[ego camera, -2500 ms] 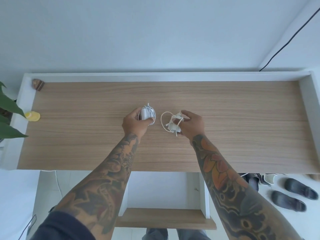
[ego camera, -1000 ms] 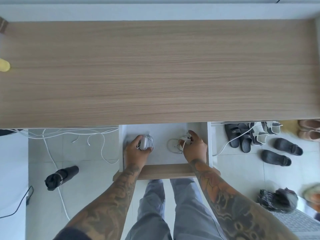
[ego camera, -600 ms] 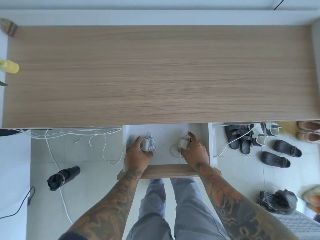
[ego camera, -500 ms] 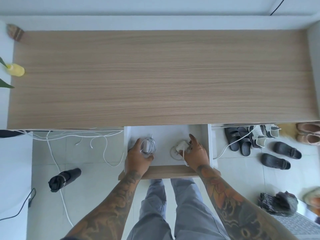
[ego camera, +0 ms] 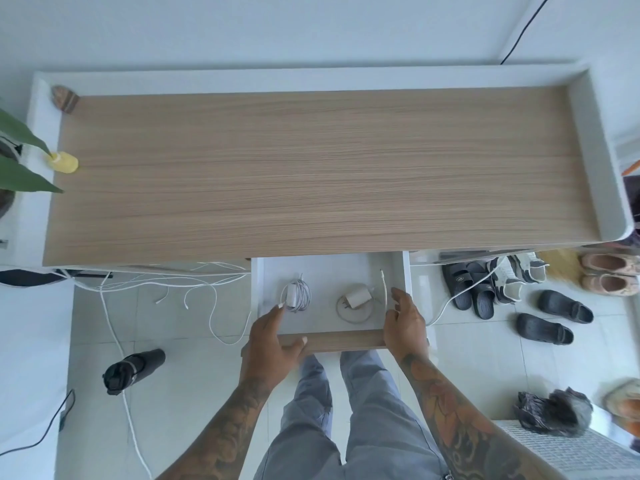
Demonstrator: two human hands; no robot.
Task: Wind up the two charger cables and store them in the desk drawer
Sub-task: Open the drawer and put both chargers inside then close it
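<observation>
- The drawer (ego camera: pixel 329 268) stands open under the table (ego camera: pixel 311 174), with both chargers inside: the left cable (ego camera: pixel 296 296) tightly coiled, the right cable (ego camera: pixel 356 301) looser, one end straying.
- The left hand (ego camera: pixel 273 344) and right hand (ego camera: pixel 403 323), fingers relaxed and empty, sit at the drawer's front corners, probably to push it shut.

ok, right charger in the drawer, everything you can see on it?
The right charger is a white, plastic-looking block lying flat on the drawer floor, prongs pointing left. Its thin white cable makes one loose loop around the block's near side; a free end runs along the right wall. The right hand is beside that strand; contact unclear.
</observation>
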